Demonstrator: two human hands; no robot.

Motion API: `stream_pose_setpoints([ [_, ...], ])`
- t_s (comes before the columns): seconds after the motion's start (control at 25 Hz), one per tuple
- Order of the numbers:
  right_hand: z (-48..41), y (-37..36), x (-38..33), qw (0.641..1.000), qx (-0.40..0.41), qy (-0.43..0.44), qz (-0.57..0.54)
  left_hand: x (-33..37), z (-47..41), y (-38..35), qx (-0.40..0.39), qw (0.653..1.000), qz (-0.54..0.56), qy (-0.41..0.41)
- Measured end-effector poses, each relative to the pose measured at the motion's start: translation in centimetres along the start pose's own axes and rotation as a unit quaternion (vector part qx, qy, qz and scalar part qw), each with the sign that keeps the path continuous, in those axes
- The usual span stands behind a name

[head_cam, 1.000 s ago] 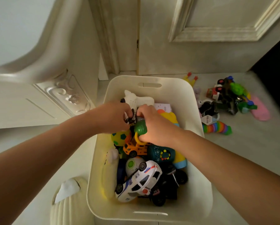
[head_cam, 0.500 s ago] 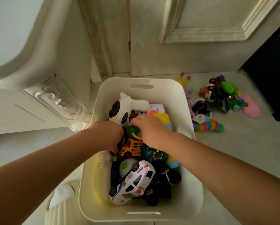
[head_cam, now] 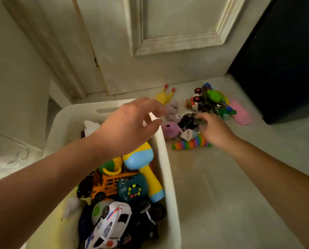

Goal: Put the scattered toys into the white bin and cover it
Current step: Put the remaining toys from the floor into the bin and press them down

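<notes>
Head view, one frame.

- Loose toys lie in a heap on the floor [head_cam: 221,194] toward its far edge, just past the far right corner of the white bin [head_cam: 168,177]. From the bin, the heap is to the right and away from me.
- Right grip [head_cam: 214,130] is the nearer one. It is already on the heap, arm stretched forward from the near right, palm down. Its fingertips [head_cam: 200,118] curl down onto a black toy [head_cam: 186,121] with a white tag. Blur there; I cannot tell whether the fingers have closed on it.
- Left grip [head_cam: 128,128] hovers over the bin's far right rim. Fingers are apart and relaxed, holding nothing, pointing toward the heap, with the forearm crossing the bin.
- Rainbow slug [head_cam: 189,143] lies just on the near side of the right grip, partly under the wrist. Its long axis runs left to right, square to the bin's right wall.
- Purple plush [head_cam: 170,128] sits against the bin's outer wall, between the two grips and closer to the left.
- Yellow chicken [head_cam: 163,97] lies beyond it, by the door. The vehicle cluster [head_cam: 204,101] is further right.
- My judgement: whatever the right grip lifts has a short carry leftward over the rim. The bin is already well filled. No lid in sight.
</notes>
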State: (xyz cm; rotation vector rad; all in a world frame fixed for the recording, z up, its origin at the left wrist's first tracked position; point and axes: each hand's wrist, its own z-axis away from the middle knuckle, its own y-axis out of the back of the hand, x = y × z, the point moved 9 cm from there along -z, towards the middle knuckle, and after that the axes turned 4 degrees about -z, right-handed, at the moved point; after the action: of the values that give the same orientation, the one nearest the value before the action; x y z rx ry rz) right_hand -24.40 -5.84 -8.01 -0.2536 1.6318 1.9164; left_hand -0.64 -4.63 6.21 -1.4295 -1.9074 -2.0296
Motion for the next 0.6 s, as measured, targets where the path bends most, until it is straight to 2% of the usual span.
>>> stream_pose_setpoints([
  [0.08, -0.2, -3.5, 2.5, 0.992, -0.083, 0.008, 0.09, -0.1, -1.6, -1.4, 0.007, 1.0, 0.01, -0.004],
  [0.2, 0.0, -7.6, 5.0, 0.966, -0.145, 0.017, 0.213, -0.1, -3.4, -3.7, -0.006, 0.999, 0.04, 0.005],
  [0.28, -0.1, -8.8, 5.9, 0.952, -0.146, 0.02, 0.27, -0.4, -4.3, -4.3, -0.002, 0.998, 0.057, 0.015],
  [0.4, -0.2, -9.4, 6.8, 0.947, -0.124, 0.028, 0.296, -1.2, -5.0, -4.4, 0.002, 0.996, 0.081, 0.039],
  [0.48, -0.2, -9.4, 7.5, 0.963, -0.143, -0.002, 0.23, -1.7, -4.9, -4.5, 0.004, 0.994, 0.092, 0.056],
  [0.56, 0.0, -8.4, 7.1, 0.986, -0.156, -0.06, 0.02, -2.2, -4.5, -4.5, 0.002, 0.992, 0.096, 0.075],
  [0.6, 0.1, -7.3, 6.4, 0.981, -0.142, -0.085, -0.1, -2.4, -4.1, -4.4, 0.001, 0.991, 0.102, 0.082],
])
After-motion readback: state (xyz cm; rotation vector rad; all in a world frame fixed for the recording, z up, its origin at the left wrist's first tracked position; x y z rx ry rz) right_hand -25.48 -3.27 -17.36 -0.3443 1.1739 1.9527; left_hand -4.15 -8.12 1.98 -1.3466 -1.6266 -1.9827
